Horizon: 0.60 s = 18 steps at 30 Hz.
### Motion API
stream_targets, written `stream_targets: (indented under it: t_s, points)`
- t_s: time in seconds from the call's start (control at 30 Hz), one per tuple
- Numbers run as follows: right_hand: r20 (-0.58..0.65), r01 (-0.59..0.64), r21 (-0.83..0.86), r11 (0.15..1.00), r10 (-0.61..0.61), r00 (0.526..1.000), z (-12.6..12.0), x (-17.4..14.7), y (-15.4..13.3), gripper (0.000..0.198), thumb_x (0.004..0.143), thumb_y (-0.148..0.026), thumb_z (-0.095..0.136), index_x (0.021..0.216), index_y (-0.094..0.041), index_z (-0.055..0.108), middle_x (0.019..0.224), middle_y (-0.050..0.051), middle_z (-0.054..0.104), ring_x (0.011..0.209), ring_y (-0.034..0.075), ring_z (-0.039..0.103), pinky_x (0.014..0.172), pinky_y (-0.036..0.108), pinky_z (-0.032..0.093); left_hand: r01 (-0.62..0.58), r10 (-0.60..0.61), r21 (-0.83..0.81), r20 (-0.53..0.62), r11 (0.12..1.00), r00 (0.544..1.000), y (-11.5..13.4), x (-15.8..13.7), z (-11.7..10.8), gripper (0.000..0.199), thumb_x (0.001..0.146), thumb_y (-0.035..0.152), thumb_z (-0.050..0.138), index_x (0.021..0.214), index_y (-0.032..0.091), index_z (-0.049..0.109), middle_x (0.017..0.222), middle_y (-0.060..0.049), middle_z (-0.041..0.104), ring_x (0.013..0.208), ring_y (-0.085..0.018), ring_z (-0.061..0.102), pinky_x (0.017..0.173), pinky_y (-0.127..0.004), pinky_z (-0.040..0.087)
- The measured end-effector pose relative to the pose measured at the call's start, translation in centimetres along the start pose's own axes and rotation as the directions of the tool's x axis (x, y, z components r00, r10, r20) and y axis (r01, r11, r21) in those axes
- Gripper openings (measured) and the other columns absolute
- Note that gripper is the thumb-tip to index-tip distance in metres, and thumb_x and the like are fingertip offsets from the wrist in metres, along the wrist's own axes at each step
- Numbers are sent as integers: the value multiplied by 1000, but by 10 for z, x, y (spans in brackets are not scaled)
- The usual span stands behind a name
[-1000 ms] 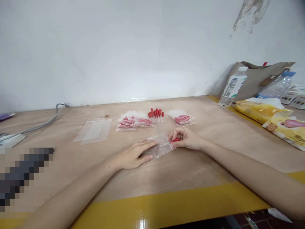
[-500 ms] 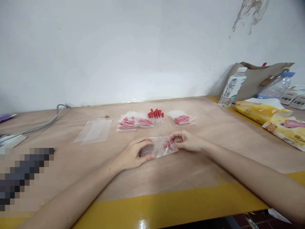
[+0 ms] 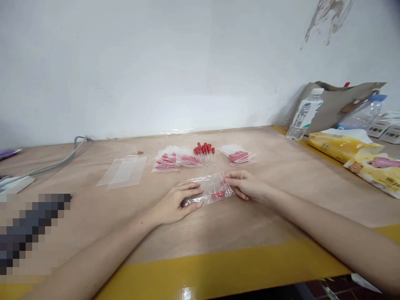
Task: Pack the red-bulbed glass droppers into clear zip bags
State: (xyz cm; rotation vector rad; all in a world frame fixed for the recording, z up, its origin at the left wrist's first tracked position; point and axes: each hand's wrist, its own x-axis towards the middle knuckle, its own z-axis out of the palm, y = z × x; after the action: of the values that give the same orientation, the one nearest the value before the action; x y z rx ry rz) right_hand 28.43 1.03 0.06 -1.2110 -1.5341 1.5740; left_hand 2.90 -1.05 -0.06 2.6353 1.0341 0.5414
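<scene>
A clear zip-lock bag [image 3: 208,185] lies flat on the table, its red-lined zip end to the right. Inside, near that end, is a small red-capped piece [image 3: 218,194]; any thin clear part of it is hard to make out. My left hand [image 3: 176,202] rests over the bag's left end, thumb and fingers spread apart on the plastic. At the zip edge, my right hand [image 3: 245,184] pinches the upper right corner between thumb and fingers. Just beyond the bag stands a cluster of loose red-capped clear tubes [image 3: 204,153].
Filled bags with red pieces lie in piles at centre [image 3: 168,160] and right [image 3: 239,156]. Flat clear bags [image 3: 126,171] are on the left, near a grey cable [image 3: 62,160]. A water bottle [image 3: 304,114], a grey bag [image 3: 333,104] and yellow packs [image 3: 343,146] stand right.
The right fingers have come out of the bag's mouth to its zip edge. The red piece now lies free inside the bag. My left hand has barely moved.
</scene>
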Motion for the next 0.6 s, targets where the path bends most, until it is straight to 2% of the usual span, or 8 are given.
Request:
stream_targets:
  t_s: [0.07,0.2,0.27,0.37,0.43,0.53,0.6]
  points:
    - [8,-43,32,999,42,999,-2,-2,-2,27,79,-43,53,76,-17,54,29,-11,32,25,4,23,29,18,14,10,-10,14,-11,1000,1000,0,0,1,40,86,40,51,122,24,55,131,-8,50,123,-24,44,102,-44,36]
    - [-13,-48,-70,996,48,999,-5,-5,-4,29,69,-41,66,76,-15,55,46,-7,50,29,1,27,30,18,14,4,-3,29,-19,1000,1000,0,-1,2,40,88,40,49,125,23,53,133,-8,49,123,-24,44,101,-44,37]
    - [10,-50,-71,996,50,999,-4,-6,-4,29,65,-37,70,78,-16,55,52,-7,54,29,1,27,29,19,13,-3,3,25,-15,1000,1000,0,0,2,40,89,40,48,125,23,53,133,-8,48,123,-24,44,101,-44,37]
    - [46,-79,-36,996,80,996,-4,-5,-5,26,68,-34,67,82,-18,52,42,-11,45,27,2,24,29,19,11,-8,9,26,-15,1000,1000,0,0,1,40,90,40,46,125,23,52,134,-8,47,124,-24,43,101,-44,37]
    - [-34,-68,-58,996,66,997,-8,-2,-7,25,69,-31,65,86,-19,51,42,-11,44,27,3,27,30,19,15,-8,8,33,1,999,1000,0,0,1,40,91,40,45,127,23,51,135,-8,46,125,-24,42,102,-45,36]
    - [-234,38,-232,972,-94,968,-16,11,-10,19,68,-26,65,82,-18,55,58,-3,56,39,6,41,36,20,29,18,-22,52,67,998,998,0,0,-2,40,94,38,38,130,24,46,139,-6,41,129,-23,35,105,-45,30]
    - [-300,101,-450,887,-256,919,-22,26,-13,9,68,-22,62,74,-17,58,64,1,60,51,9,50,47,22,38,24,-32,67,115,997,993,-1,-1,-5,40,96,36,32,133,25,42,141,-4,38,132,-22,30,108,-45,26]
